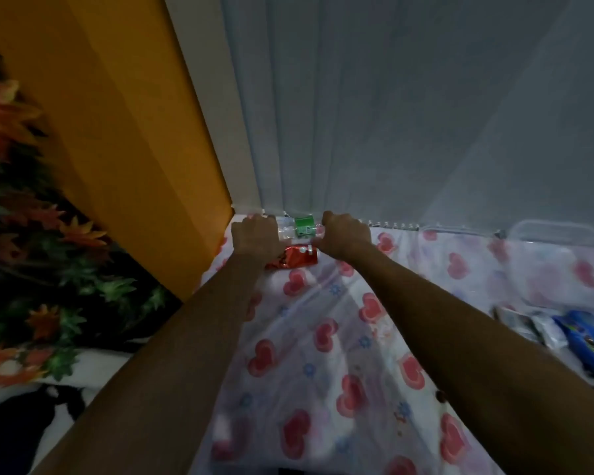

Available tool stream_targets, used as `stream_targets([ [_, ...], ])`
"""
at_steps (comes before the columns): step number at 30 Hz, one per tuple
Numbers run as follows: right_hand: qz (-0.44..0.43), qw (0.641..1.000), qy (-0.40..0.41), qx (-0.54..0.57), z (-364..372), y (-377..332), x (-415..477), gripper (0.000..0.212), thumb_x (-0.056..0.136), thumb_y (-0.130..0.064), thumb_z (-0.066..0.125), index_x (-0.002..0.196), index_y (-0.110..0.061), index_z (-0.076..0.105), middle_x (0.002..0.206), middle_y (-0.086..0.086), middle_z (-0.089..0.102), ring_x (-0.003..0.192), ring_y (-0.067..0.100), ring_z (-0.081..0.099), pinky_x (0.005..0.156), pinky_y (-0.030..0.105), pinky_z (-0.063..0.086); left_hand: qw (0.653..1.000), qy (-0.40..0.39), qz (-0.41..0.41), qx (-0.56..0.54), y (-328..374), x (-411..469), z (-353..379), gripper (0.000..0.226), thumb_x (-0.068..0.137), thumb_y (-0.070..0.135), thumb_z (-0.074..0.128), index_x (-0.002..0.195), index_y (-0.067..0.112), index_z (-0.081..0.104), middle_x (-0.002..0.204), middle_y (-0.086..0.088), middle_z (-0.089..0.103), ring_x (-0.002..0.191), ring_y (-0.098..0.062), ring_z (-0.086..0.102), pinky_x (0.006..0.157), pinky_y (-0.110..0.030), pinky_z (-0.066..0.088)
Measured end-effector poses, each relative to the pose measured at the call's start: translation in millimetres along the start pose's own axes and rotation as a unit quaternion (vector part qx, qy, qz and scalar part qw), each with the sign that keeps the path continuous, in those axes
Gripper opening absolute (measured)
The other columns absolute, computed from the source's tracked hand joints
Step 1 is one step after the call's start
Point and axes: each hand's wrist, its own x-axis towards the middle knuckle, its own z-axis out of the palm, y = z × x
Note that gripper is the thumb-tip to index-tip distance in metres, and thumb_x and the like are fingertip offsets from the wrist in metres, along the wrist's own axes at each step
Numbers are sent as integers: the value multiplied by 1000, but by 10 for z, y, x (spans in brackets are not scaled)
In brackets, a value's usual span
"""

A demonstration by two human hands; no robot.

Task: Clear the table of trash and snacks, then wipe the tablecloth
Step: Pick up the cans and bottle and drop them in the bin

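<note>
Bottle (304, 227): lay on its side at 12 o'clock, at the far edge of the bench (323, 354).
Left hand (254, 234): clenched its fingers round the bottle's left end.
Right hand (345, 234): pinched the right end, fingers curled.
Red can (294, 257): sat crushed just at the bottle's 6 o'clock, between the wrists.
Lift: best kept level and gentle, since thin plastic probably buckles; raised clear of the can.
Snack packets (583, 341): waited at 3 o'clock.

Single head view, wide-angle, looking forward-down over tablecloth (326, 303) toward blinds (391, 114) at far edge.
</note>
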Motion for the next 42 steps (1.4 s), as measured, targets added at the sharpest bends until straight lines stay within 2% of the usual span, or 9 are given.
stream_targets([
  [3,13,999,-36,14,292,-6,315,59,82,-52,72,122,-13,54,114,10,65,100,29,65,79,38,53,999,-27,18,9,-92,452,238,65,91,64,55,132,14,56,128,-10,61,117,-30,60,96,-42,48],
  [5,-9,997,-66,22,482,-7,456,61,82,-51,74,123,-10,54,116,12,64,100,30,65,83,42,56,999,-10,40,11,-132,661,412,62,93,60,55,130,11,55,127,-13,61,115,-31,60,95,-40,48],
  [10,-23,989,-145,3,765,17,624,77,75,-59,77,137,-23,49,132,11,55,119,34,53,96,49,51,995,-35,90,4,-28,1031,660,52,93,44,61,134,12,52,130,-14,58,119,-33,58,99,-44,45],
  [14,-23,986,-163,20,903,43,689,67,73,-47,81,131,-28,52,126,7,58,116,32,52,95,48,49,991,-85,105,-11,82,1170,854,50,97,31,58,141,12,46,141,-13,51,128,-34,51,105,-47,42],
  [17,-20,986,-160,30,966,48,731,64,73,-41,82,129,-31,52,124,5,60,113,29,56,93,49,51,991,-78,110,10,107,1264,948,51,97,29,59,142,10,45,143,-13,49,131,-36,50,108,-49,41],
  [21,-25,987,-154,37,947,94,704,68,70,-42,84,130,-35,52,121,2,63,108,28,61,89,49,54,992,-79,96,27,154,1304,978,50,99,30,59,142,9,46,143,-17,44,127,-36,52,104,-48,46],
  [27,-1,992,-129,-10,727,367,519,73,70,-45,84,131,-29,50,114,5,62,105,29,61,88,46,55,991,-114,73,3,283,1137,871,51,95,17,60,143,9,42,146,-20,36,127,-39,50,102,-52,47],
  [32,11,993,-118,-21,435,619,153,66,76,-46,81,129,-23,49,114,6,61,106,29,61,89,47,55,994,-81,70,-4,434,801,680,48,97,14,56,143,9,42,148,-21,36,125,-39,52,99,-49,48],
  [42,10,998,-60,-29,-3,1098,-1295,64,76,-47,80,127,-24,50,112,6,62,103,27,61,88,47,55,996,-65,50,-18,928,-560,207,58,91,16,65,143,11,40,137,-17,41,123,-37,52,99,-50,47],
])
